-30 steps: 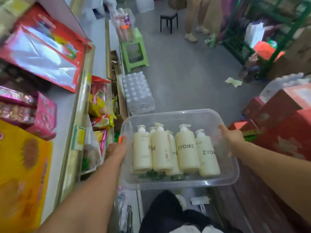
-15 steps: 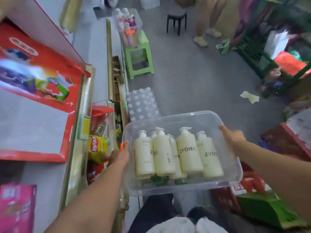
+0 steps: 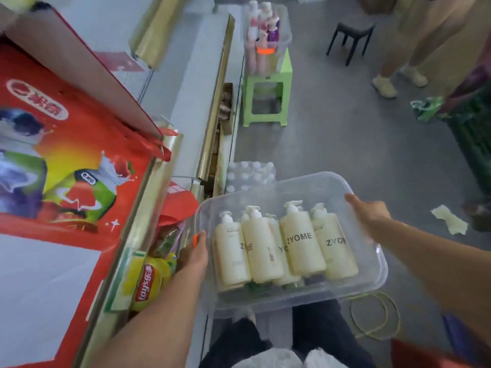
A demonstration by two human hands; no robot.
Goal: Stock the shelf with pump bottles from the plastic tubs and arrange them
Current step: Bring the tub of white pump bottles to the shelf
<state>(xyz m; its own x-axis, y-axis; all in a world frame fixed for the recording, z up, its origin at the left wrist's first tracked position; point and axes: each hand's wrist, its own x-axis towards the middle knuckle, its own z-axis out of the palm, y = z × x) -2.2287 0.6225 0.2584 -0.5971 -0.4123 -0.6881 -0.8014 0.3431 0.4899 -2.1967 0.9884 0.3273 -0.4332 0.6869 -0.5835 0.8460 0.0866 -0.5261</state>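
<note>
I carry a clear plastic tub (image 3: 369,285) in front of me at waist height. My left hand (image 3: 194,254) grips its left rim and my right hand (image 3: 368,212) grips its right rim. Inside stand several cream pump bottles (image 3: 301,241) marked ZYOME, packed close together with white pump heads. Further up the aisle a second clear tub (image 3: 281,39) of pink and purple bottles sits on a green stool (image 3: 267,99). The shelf (image 3: 210,107) with gold edging runs along my left.
Red gift boxes (image 3: 69,144) and snack bags (image 3: 151,277) fill the shelves on the left. A shrink-wrapped pack of water bottles (image 3: 248,175) lies on the floor by the shelf. A black stool (image 3: 350,35) and a standing person (image 3: 414,49) are ahead. Scrap paper (image 3: 450,221) lies right.
I have walked forward along the aisle with the tub; the green stool and the other tub are closer. Both hands keep the same grip on the rims.
</note>
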